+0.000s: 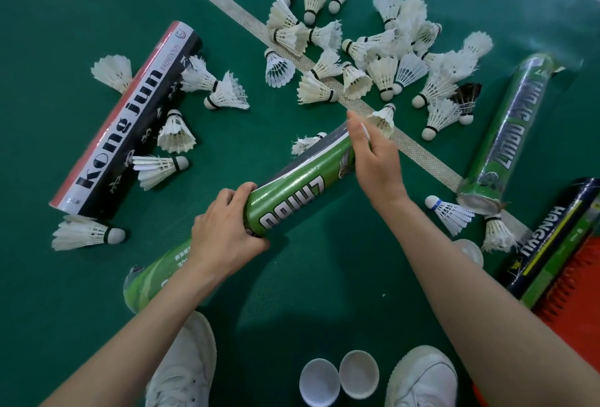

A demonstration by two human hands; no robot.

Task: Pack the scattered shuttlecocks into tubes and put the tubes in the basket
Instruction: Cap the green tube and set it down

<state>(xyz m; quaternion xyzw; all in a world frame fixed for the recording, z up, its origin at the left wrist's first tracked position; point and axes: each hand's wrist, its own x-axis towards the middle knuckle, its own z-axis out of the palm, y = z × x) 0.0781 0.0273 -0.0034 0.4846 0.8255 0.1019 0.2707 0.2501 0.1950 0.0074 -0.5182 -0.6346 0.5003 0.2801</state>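
Observation:
My left hand (224,231) grips a green shuttlecock tube (292,192) around its middle, holding it slanted above the green floor. My right hand (373,159) is at the tube's far end, fingers fairly straight over the mouth, with a sliver of white beside them. A white shuttlecock (384,119) lies just past the fingertips. Many more shuttlecocks (357,49) lie piled beyond across the white court line. An orange basket (571,296) sits at the lower right with a dark tube (548,237) leaning on it.
A black-and-white "Kong jun" tube (130,114) lies at the left among several shuttlecocks. Another green tube (509,130) lies at the right. Two white caps (339,377) rest between my white shoes (185,371) at the bottom, and a clear cap (469,250) sits near the basket.

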